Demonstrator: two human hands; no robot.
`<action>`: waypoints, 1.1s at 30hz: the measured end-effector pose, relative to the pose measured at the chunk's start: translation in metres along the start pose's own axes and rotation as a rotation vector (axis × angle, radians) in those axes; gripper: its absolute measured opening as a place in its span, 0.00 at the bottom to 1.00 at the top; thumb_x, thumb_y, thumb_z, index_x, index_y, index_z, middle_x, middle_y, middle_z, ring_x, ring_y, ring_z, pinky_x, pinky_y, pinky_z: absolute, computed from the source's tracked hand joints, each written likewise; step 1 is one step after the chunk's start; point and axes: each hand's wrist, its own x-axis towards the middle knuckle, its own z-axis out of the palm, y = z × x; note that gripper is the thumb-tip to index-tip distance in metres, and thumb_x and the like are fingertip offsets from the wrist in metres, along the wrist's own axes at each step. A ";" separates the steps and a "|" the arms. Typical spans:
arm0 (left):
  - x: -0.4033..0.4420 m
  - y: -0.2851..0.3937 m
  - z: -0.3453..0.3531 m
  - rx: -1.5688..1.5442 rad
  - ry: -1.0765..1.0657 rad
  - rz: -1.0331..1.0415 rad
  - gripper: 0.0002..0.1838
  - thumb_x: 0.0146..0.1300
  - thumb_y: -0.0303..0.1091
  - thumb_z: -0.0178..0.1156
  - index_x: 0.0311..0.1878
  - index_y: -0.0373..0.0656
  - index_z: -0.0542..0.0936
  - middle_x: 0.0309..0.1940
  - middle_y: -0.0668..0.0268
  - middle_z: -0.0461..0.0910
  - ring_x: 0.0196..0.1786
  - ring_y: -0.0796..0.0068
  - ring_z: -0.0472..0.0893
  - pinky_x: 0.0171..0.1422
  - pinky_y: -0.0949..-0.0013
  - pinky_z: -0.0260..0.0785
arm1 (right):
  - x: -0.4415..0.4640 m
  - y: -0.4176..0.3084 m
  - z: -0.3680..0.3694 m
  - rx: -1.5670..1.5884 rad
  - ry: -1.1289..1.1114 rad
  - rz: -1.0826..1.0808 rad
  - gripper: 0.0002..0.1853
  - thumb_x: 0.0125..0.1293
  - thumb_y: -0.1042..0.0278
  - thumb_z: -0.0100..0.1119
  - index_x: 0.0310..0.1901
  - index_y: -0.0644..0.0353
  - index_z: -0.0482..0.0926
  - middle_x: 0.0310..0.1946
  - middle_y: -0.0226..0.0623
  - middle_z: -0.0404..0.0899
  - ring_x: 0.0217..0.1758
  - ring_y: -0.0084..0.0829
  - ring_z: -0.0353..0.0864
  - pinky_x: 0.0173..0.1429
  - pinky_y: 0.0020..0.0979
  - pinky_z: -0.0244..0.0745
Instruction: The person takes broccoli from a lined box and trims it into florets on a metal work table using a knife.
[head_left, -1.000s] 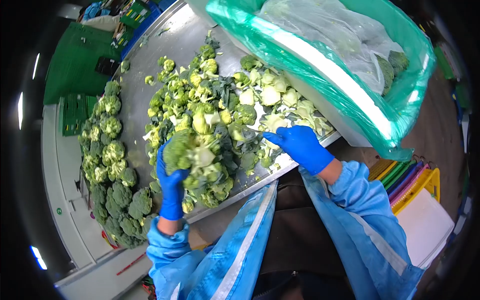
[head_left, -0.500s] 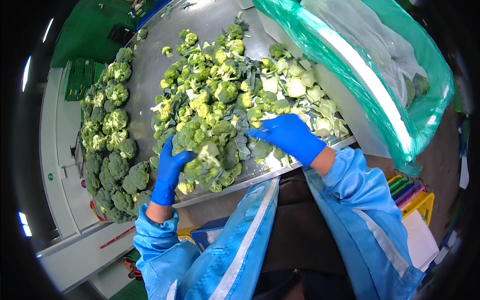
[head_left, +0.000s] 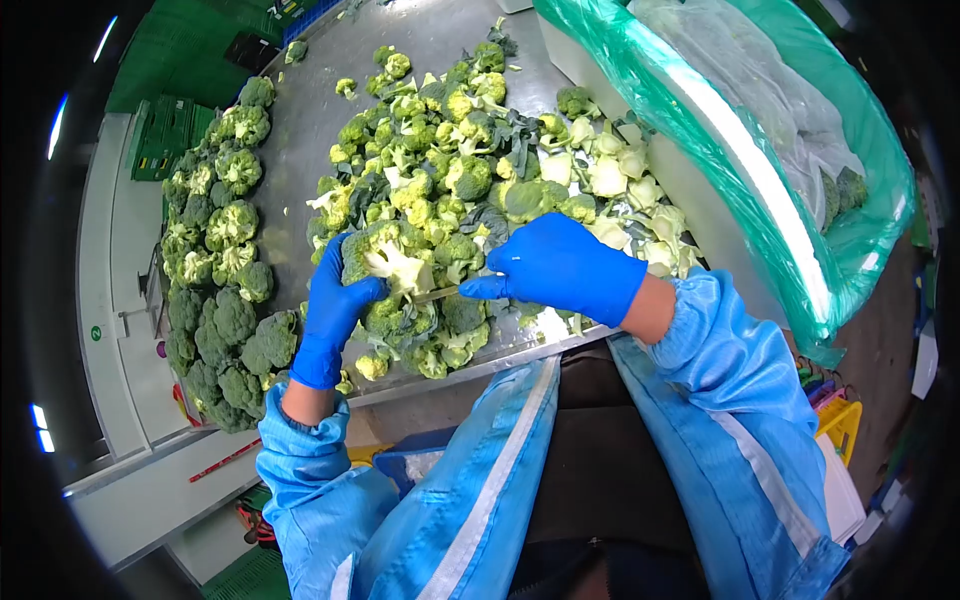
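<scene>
My left hand (head_left: 333, 308), in a blue glove, is closed around a broccoli head (head_left: 368, 252) tipped so its pale cut stalk faces me. From the right, my gloved right hand (head_left: 565, 268) grips a small knife (head_left: 437, 294); its handle is hidden in the fingers. The thin blade reaches to the lower end of the stalk. Under and beyond both hands lies a heap of broccoli florets (head_left: 465, 178), some yellowish, mixed with dark leaves. Pale cut stalk pieces (head_left: 607, 178) are gathered to the right of the heap.
Whole broccoli heads (head_left: 235, 310) line the left side of the metal table (head_left: 310, 110). A bin lined with green plastic (head_left: 690, 110) stands at the right. Below the table edge are a blue crate (head_left: 395, 468) and a yellow crate (head_left: 840, 425).
The broccoli head in my left hand has turned, bringing its cut stalk into clear view. My right hand has moved left, and the knife blade now meets the stalk.
</scene>
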 end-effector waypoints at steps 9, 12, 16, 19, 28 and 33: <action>0.012 -0.014 -0.031 -0.441 0.194 0.177 0.28 0.46 0.26 0.56 0.57 0.37 0.72 0.45 0.63 0.79 0.44 0.71 0.79 0.50 0.69 0.72 | -0.014 0.016 0.009 0.334 0.080 0.449 0.31 0.64 0.32 0.44 0.25 0.54 0.80 0.17 0.42 0.75 0.25 0.46 0.77 0.32 0.42 0.71; 0.023 -0.069 -0.058 -1.008 0.319 -0.119 0.27 0.51 0.35 0.57 0.56 0.39 0.73 0.49 0.60 0.79 0.49 0.63 0.79 0.56 0.60 0.71 | -0.010 0.001 0.014 0.684 0.081 0.587 0.26 0.66 0.38 0.46 0.27 0.53 0.82 0.18 0.39 0.77 0.22 0.37 0.77 0.31 0.37 0.71; 0.015 -0.084 -0.078 -1.349 0.391 -0.111 0.33 0.51 0.53 0.52 0.60 0.50 0.72 0.62 0.58 0.70 0.61 0.50 0.70 0.63 0.39 0.60 | -0.043 0.017 0.061 0.910 0.214 0.703 0.24 0.70 0.49 0.49 0.25 0.61 0.81 0.14 0.33 0.75 0.17 0.23 0.72 0.24 0.25 0.66; 0.010 -0.110 -0.144 -1.398 0.632 0.031 0.34 0.54 0.58 0.47 0.63 0.54 0.70 0.62 0.59 0.68 0.62 0.49 0.68 0.62 0.37 0.60 | -0.063 0.008 0.056 0.982 0.209 0.821 0.27 0.71 0.48 0.46 0.24 0.63 0.79 0.13 0.31 0.74 0.15 0.18 0.69 0.21 0.23 0.63; 0.002 -0.138 -0.441 -1.236 0.815 0.845 0.39 0.60 0.55 0.48 0.69 0.39 0.56 0.70 0.50 0.54 0.70 0.43 0.55 0.71 0.40 0.50 | -0.071 -0.031 0.089 1.085 0.122 0.816 0.25 0.72 0.51 0.46 0.29 0.64 0.82 0.17 0.30 0.75 0.20 0.19 0.70 0.27 0.23 0.66; 0.051 -0.078 -0.296 -0.909 0.738 0.541 0.30 0.67 0.39 0.47 0.69 0.36 0.59 0.69 0.48 0.57 0.70 0.44 0.59 0.72 0.48 0.55 | -0.069 -0.046 0.120 0.985 0.176 0.641 0.19 0.68 0.50 0.52 0.34 0.59 0.81 0.17 0.38 0.75 0.20 0.32 0.75 0.29 0.34 0.69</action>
